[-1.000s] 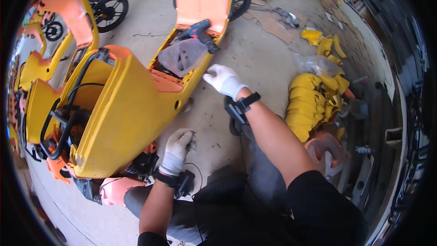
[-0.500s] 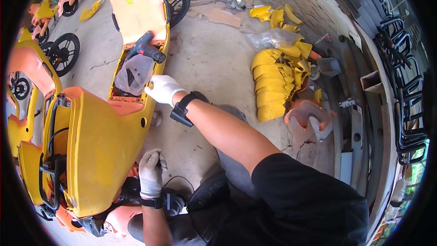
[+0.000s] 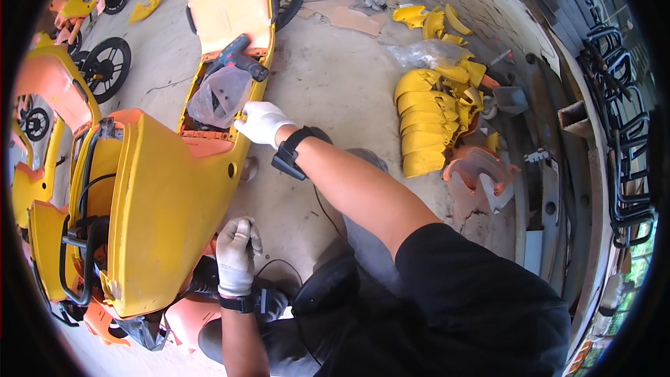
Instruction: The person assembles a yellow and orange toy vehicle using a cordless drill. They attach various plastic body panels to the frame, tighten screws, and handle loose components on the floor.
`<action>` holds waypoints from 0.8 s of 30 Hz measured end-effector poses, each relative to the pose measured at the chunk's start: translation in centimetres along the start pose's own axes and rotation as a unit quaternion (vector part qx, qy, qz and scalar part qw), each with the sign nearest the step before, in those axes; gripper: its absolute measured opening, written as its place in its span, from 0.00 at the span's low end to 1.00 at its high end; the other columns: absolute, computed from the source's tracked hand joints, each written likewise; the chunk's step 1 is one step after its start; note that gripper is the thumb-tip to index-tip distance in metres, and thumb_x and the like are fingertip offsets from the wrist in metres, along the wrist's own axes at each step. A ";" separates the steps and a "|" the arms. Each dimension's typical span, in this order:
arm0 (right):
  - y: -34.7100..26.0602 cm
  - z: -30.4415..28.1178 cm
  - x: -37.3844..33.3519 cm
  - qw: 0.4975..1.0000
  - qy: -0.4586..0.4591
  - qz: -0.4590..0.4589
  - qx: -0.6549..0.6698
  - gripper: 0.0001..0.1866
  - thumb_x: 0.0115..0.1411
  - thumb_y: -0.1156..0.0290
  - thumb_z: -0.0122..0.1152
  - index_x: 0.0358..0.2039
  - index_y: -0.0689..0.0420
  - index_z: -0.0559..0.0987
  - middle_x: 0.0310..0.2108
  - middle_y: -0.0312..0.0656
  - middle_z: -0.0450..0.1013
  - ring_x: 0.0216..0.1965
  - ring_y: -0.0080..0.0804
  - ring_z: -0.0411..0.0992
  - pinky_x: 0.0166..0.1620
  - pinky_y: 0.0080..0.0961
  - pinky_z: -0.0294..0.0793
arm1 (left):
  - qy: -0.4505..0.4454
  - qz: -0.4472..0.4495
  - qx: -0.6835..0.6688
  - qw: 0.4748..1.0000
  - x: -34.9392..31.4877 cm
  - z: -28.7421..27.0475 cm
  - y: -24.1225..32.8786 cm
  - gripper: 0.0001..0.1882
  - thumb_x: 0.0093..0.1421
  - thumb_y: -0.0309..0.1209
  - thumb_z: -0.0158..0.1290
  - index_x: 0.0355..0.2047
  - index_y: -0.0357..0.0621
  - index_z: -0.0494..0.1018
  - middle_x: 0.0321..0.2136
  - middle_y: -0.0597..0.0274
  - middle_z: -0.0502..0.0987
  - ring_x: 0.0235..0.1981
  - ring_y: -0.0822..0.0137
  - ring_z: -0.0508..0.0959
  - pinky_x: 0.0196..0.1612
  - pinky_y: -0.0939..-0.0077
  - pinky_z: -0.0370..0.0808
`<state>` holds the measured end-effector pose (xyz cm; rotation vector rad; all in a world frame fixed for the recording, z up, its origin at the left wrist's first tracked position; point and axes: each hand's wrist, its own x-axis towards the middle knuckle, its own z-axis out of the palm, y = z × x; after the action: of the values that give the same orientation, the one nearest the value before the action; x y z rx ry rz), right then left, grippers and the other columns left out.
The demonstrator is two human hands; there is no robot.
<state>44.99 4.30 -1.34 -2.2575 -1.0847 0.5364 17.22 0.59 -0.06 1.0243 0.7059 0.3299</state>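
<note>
The largest thing is 1 yellow-and-orange scooter body (image 3: 167,216), close at the left, its long opening partly covered by a bag and a drill. Farther left, 1 second scooter body (image 3: 59,91) crowds beside it, with more behind, too overlapped to count. Black tube frames (image 3: 631,160) hang along the right edge, also too many to count. Over the floor lie 1 nested stack of yellow panels (image 3: 419,126), its layers unclear in number, 3 loose yellow pieces (image 3: 433,24) beyond it and 1 heap of clear wrap (image 3: 422,54) between. At the upper left, 1 black wheel (image 3: 106,70) shows whole. In the near scooter's opening sits 1 clear bag (image 3: 220,96) with dark bits inside; 1 drill (image 3: 237,59) lies at its upper edge. The right hand (image 3: 262,123), gloved, is at the rim beside the bag, fingers bent and nearly together; the left hand (image 3: 237,248), gloved, curls loosely near the scooter's side. Whether either grips anything, I cannot tell
</note>
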 end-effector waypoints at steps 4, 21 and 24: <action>4.6 0.3 2.6 0.999 0.036 0.017 -0.023 0.21 0.56 0.51 0.57 0.35 0.57 0.82 0.39 0.53 0.78 0.44 0.53 0.75 0.48 0.42 0.74 | -0.006 0.001 0.028 1.000 -0.2 0.2 0.9 0.14 0.69 0.37 0.46 0.36 0.36 0.70 0.17 0.66 0.69 0.16 0.74 0.67 0.20 0.82 0.64; 13.5 0.2 22.9 0.990 0.066 -0.063 -0.108 0.27 0.57 0.47 0.61 0.42 0.61 0.80 0.37 0.52 0.79 0.40 0.49 0.77 0.44 0.38 0.74 | 0.034 -0.126 -0.044 0.990 2.1 0.4 1.8 0.12 0.68 0.32 0.48 0.44 0.35 0.74 0.27 0.67 0.74 0.24 0.77 0.72 0.29 0.83 0.71; 16.3 2.1 26.1 0.992 -0.009 -0.106 -0.067 0.25 0.58 0.50 0.62 0.41 0.62 0.80 0.33 0.51 0.79 0.35 0.45 0.77 0.41 0.37 0.74 | 0.027 -0.138 -0.037 0.989 2.9 -0.4 0.4 0.14 0.68 0.37 0.50 0.39 0.37 0.74 0.23 0.70 0.72 0.19 0.80 0.69 0.23 0.83 0.68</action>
<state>68.50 17.62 -16.28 -2.2164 -1.3881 0.4078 19.07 2.69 -0.97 0.8372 0.8664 0.1429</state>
